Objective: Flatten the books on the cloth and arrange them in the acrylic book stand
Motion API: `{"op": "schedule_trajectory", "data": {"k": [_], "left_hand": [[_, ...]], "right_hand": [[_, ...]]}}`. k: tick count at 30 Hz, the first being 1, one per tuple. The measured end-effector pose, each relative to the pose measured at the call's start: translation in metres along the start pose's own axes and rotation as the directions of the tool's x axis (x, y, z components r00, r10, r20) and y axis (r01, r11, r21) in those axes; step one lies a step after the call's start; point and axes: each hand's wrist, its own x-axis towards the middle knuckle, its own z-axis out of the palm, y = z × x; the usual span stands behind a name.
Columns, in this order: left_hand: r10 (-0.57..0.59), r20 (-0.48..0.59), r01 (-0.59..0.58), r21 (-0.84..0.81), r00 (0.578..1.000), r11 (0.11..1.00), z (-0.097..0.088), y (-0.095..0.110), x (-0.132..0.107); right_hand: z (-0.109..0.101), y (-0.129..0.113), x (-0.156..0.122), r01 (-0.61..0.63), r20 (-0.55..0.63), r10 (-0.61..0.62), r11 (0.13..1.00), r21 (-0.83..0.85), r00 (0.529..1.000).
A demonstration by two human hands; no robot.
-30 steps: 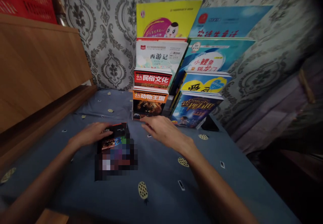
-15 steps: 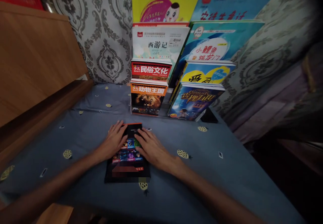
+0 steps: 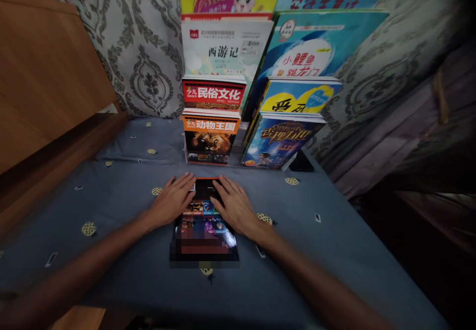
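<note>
A black book (image 3: 204, 191) with rows of small coloured pictures lies flat on the cloth-covered table, its lower part blurred out by blocks. My left hand (image 3: 174, 200) rests at its left edge, fingers stretched forward and thumb over the cover. On the opposite edge lies my right hand (image 3: 235, 205), flat with its fingers slightly spread across the cover. Neither hand is wrapped round the book. Just beyond it stands an orange-topped book with a lion (image 3: 210, 141), and to the right of that a dark blue book (image 3: 280, 141).
Behind, taller books stand in two stepped columns, among them a pale book (image 3: 223, 42) and a teal book (image 3: 327, 35). A black flat object (image 3: 302, 162) lies beside the right column. A wooden cabinet (image 3: 48, 72) borders the left; patterned wallpaper (image 3: 148, 77) rises at the back.
The black book has slid to the right across the cloth, with both hands moving along on it. The view has shifted slightly, so the standing books appear higher and further left.
</note>
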Motion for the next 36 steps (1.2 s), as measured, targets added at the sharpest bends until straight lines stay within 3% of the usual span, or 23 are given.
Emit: {"op": "schedule_trajectory", "data": {"k": [4, 9, 14, 20, 25, 31, 36], "left_hand": [[-0.044, -0.020, 0.045, 0.013, 0.999, 0.999, 0.000, -0.012, -0.003], [-0.033, -0.066, 0.035, 0.032, 0.997, 0.999, 0.000, -0.011, -0.002], [0.052, -0.101, -0.050, 0.021, 0.994, 0.999, -0.004, -0.008, 0.003], [0.148, -0.092, -0.153, -0.051, 0.985, 0.987, 0.001, 0.000, 0.018], [0.205, -0.105, -0.213, -0.077, 0.973, 0.974, 0.011, 0.013, 0.035], [0.256, -0.115, -0.267, -0.097, 0.960, 0.959, 0.019, 0.027, 0.053], [0.254, -0.110, -0.267, -0.123, 0.961, 0.956, 0.022, 0.029, 0.056]], "right_hand": [[-0.001, 0.004, 0.000, -0.014, -0.029, 0.015, 0.999, 0.030, 0.999], [0.002, 0.022, 0.001, 0.011, -0.081, 0.002, 0.987, 0.159, 0.997], [0.005, 0.040, 0.002, 0.041, -0.139, 0.008, 0.937, 0.346, 0.990], [0.002, 0.046, 0.004, -0.062, -0.098, 0.126, 0.867, 0.494, 0.987], [0.005, 0.049, 0.007, -0.067, -0.085, 0.157, 0.766, 0.639, 0.984], [0.013, 0.055, 0.009, -0.032, -0.110, 0.151, 0.715, 0.698, 0.982], [0.017, 0.058, 0.008, -0.002, -0.145, 0.135, 0.737, 0.676, 0.980]]}}
